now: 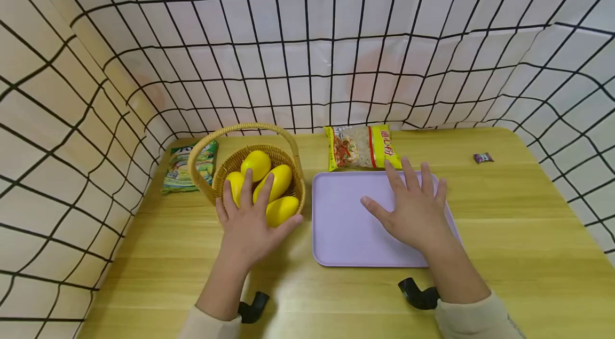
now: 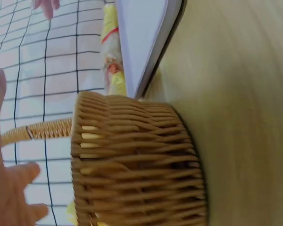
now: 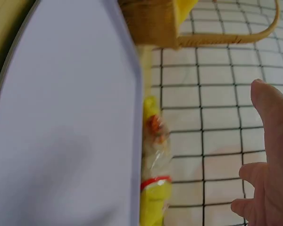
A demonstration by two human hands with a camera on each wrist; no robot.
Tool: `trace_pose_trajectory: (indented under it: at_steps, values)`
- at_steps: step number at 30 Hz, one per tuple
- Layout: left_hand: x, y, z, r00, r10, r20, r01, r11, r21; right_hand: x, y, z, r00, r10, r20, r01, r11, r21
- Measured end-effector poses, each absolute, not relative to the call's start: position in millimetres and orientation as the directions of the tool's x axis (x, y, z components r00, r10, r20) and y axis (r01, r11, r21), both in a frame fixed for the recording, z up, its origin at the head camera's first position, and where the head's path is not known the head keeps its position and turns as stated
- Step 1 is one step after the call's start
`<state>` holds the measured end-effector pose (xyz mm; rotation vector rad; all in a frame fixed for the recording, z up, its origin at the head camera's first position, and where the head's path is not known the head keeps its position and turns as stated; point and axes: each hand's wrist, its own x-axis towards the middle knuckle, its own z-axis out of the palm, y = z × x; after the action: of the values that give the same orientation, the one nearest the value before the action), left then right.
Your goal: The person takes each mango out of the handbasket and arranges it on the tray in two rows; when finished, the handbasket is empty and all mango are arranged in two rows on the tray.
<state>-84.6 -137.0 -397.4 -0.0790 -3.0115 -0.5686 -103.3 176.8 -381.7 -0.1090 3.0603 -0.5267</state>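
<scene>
Left hand [image 1: 249, 235] and right hand [image 1: 417, 216] hold nothing, fingers [image 1: 246, 192] spread wide — handling seems unstarted, yellow fruits [image 1: 282, 179] in wicker basket [image 2: 141, 174].

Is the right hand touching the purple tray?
Apart. The right wrist view shows grid-patterned cloth visible between the right hand and the purple tray.

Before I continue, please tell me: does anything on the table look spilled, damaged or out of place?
Nothing plainly stands out: no spill or damage shows, the yellow fruits sit inside the basket, and the tray lies flat beside it.
</scene>
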Motion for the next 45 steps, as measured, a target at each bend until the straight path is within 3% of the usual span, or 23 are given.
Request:
trace_pose_trajectory:
  at_steps: [5,10,14,17,21,26,36,45]
  values:
    - [-72,-148,-404,-0.965,-0.034,0.259,0.107,0.854,0.509,-97,166,-376,-0.989,-0.15,0.015,-0.143,0.902,-0.407]
    - [-69,-157,-420,-0.856,-0.296,0.423,0.116,0.687,0.717,-89,147,-381,-0.971,-0.228,0.078,-0.237,0.841,-0.487]
    - [-74,-163,-434,-0.765,-0.516,0.386,0.121,0.473,0.873,-80,120,-391,-0.935,-0.321,0.151,-0.351,0.778,-0.52]
    - [-80,-167,-443,-0.749,-0.596,0.29,0.127,0.301,0.945,-75,98,-397,-0.901,-0.394,0.181,-0.426,0.729,-0.535]
    - [-87,-170,-452,-0.776,-0.607,0.169,0.096,0.151,0.984,-77,73,-397,-0.857,-0.479,0.189,-0.494,0.662,-0.564]
    - [-92,-174,-461,-0.799,-0.594,0.095,0.036,0.111,0.993,-97,48,-393,-0.781,-0.59,0.204,-0.593,0.598,-0.54]
    - [-98,-179,-466,-0.802,-0.587,0.108,0.043,0.124,0.991,-145,11,-383,-0.677,-0.736,0.027,-0.685,0.616,-0.39]
    - [-96,-177,-473,-0.819,-0.565,0.095,0.02,0.138,0.99,-159,4,-387,-0.617,-0.781,-0.093,-0.689,0.593,-0.416]
